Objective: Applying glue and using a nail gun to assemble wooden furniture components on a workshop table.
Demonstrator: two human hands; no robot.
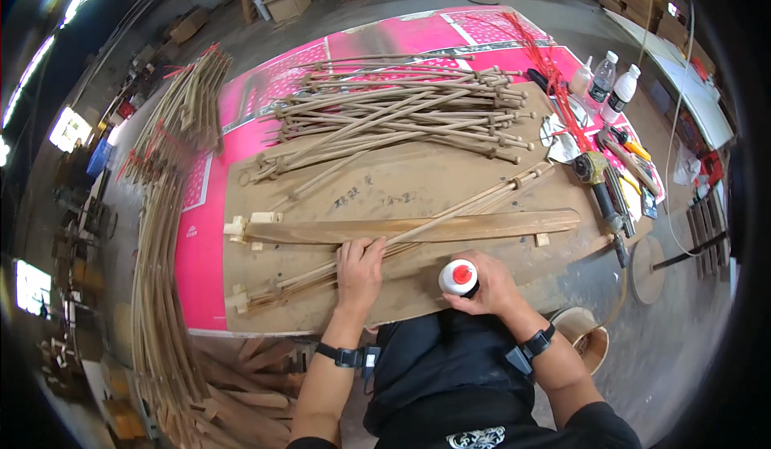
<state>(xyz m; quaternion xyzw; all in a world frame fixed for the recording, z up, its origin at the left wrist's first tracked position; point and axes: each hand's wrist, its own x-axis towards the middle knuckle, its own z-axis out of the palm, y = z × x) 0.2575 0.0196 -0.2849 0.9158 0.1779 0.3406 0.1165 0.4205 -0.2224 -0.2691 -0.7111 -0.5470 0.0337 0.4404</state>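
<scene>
Head view looks down on a person at a low brown board (418, 188) laid over a pink sheet (201, 248). Right hand (486, 288) is closed around a white glue bottle with a red cap (459, 277), held upright just off the near edge of the board. Left hand (360, 268) lies flat, fingers spread and holding nothing, pressing on a bundle of thin wooden sticks (401, 236) that slants across a long flat wooden slat (418, 226). Small pale wood blocks (241, 226) sit at the slat's left end. Farther back on the board lies a loose pile of knobbed wooden rods (401, 112). To the right are a power tool with a dark handle (598, 184), a round saw blade (554, 132) and three plastic bottles (602, 83). A long curved stack of bamboo strips (161, 272) runs down the left side of the floor. As I judge it, the sticks could roll or fan apart if the flat hand eases off, since only its pressure pins them. Glue could also drip onto the board or the person's lap if the bottle tips while its cap is loose.
</scene>
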